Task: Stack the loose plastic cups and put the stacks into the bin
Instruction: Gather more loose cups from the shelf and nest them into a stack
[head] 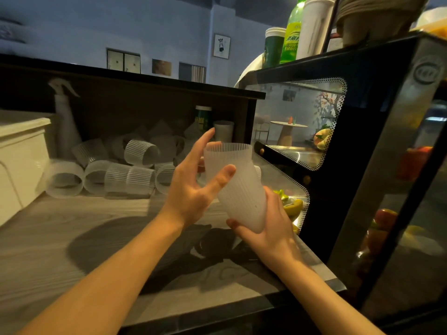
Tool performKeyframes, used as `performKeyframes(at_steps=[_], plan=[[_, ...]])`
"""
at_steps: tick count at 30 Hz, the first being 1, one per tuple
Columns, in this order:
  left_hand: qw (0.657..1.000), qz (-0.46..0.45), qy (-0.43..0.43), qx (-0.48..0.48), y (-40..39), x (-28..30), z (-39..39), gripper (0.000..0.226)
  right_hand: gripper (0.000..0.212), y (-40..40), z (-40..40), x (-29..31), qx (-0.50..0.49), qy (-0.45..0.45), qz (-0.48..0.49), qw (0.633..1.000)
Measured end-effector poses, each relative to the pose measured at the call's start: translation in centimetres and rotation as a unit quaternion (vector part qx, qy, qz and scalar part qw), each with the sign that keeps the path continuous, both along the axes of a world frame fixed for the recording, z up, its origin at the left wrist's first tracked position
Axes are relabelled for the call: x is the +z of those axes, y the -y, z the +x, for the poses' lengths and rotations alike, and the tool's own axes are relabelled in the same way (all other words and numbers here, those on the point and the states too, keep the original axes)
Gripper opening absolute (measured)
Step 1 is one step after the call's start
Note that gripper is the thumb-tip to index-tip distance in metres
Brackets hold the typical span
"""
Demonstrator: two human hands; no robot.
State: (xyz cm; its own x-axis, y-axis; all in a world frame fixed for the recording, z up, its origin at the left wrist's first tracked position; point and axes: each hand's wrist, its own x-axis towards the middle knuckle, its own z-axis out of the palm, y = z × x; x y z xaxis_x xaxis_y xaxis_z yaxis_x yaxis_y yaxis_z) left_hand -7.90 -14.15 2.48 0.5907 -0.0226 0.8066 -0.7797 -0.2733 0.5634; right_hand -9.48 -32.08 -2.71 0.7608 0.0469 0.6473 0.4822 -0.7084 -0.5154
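A short stack of ribbed translucent plastic cups (238, 189) is held in mid-air at the centre of the frame, above the tabletop (72, 238). The stack is gripped at its base by the right hand (271, 228), whose fingers are wrapped around the lower part. The left hand (193, 189) is spread beside the stack, fingers straight and relaxed, with the thumb resting against the ribbed wall near the rim; nothing is grasped by it.

More loose cups (116, 170) are seen lying on their sides in a heap at the middle left, against the back of the tabletop. A white bin (21, 153) stands at the left edge of the frame, well apart from the held stack.

The cups are judged to be light, thin-walled and somewhat flexible, so a hard squeeze would likely deform them. The ribs should give some purchase. A hold around the lower wall, with the rim steadied, is judged safest for nesting.
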Motion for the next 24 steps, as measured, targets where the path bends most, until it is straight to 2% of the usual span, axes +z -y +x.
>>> performKeyframes(at_steps=[6, 8, 11, 16, 20, 24], plan=[[0.996, -0.067, 0.047, 0.037, 1.0, -1.2, 0.3, 0.069, 0.092, -0.1, 0.0, -0.1, 0.026, -0.004, -0.007, 1.000], [0.996, -0.048, 0.054, 0.058, 1.8, -1.9, 0.4, 0.064, 0.091, 0.0, 0.0, 0.2, 0.025, -0.021, 0.013, 0.999], [0.999, 0.007, -0.008, 0.047, 2.1, -2.5, 0.7, 0.067, 0.086, 0.2, 0.5, 0.7, 0.027, -0.042, 0.055, 0.997], [0.996, 0.019, -0.033, 0.084, -0.8, -1.7, 1.9, 0.067, 0.082, -0.1, 2.4, 1.4, 0.018, -0.033, 0.038, 0.999], [0.978, -0.028, -0.093, 0.186, -4.3, -0.9, 3.8, 0.046, 0.081, -0.9, 4.2, 1.6, 0.007, -0.036, 0.043, 0.998], [0.924, -0.162, -0.145, 0.316, -8.8, -0.1, 7.7, 0.039, 0.081, -1.3, 5.4, 0.4, -0.002, -0.029, 0.090, 0.996]])
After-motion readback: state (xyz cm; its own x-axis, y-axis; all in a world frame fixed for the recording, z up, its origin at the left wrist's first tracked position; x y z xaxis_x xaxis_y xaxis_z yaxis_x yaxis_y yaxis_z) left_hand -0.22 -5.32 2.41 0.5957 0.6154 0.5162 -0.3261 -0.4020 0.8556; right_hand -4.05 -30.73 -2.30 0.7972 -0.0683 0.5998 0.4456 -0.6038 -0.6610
